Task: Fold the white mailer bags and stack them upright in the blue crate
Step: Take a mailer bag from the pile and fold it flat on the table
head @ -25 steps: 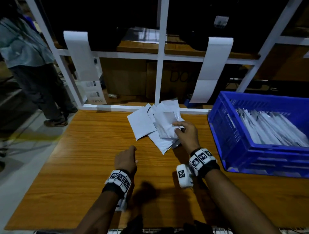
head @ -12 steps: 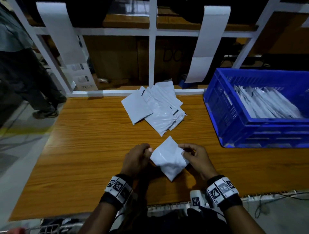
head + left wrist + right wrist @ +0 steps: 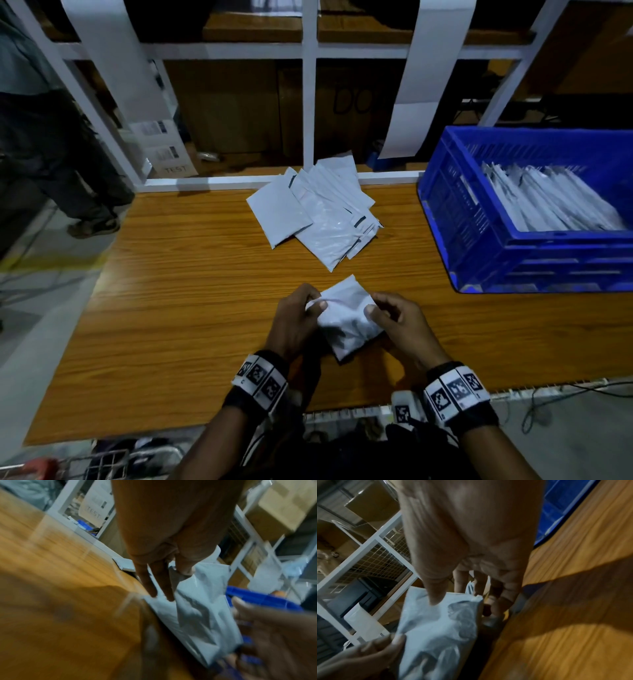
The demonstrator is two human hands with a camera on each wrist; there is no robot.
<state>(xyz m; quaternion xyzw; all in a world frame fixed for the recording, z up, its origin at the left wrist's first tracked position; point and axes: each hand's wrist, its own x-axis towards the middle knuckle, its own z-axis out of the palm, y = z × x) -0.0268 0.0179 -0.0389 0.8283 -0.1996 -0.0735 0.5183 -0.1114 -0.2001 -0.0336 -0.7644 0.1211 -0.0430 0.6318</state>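
**One bag in hand over the wooden bench**

A wood-grain table [image 3: 178, 308] stands before white shelving [image 3: 310, 102]. The left hand [image 3: 294, 320] and right hand [image 3: 399, 323] pinch opposite edges of a crinkly white bag [image 3: 346, 318], one corner pointing away. Flat bags [image 3: 318, 212] lie beyond; the blue crate [image 3: 479, 246] sits right.

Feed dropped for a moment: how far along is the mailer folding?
Done: a row of folded bags stands in the blue crate. In hand: left hand and right hand grip one mailer. Left: the loose pile on the table.
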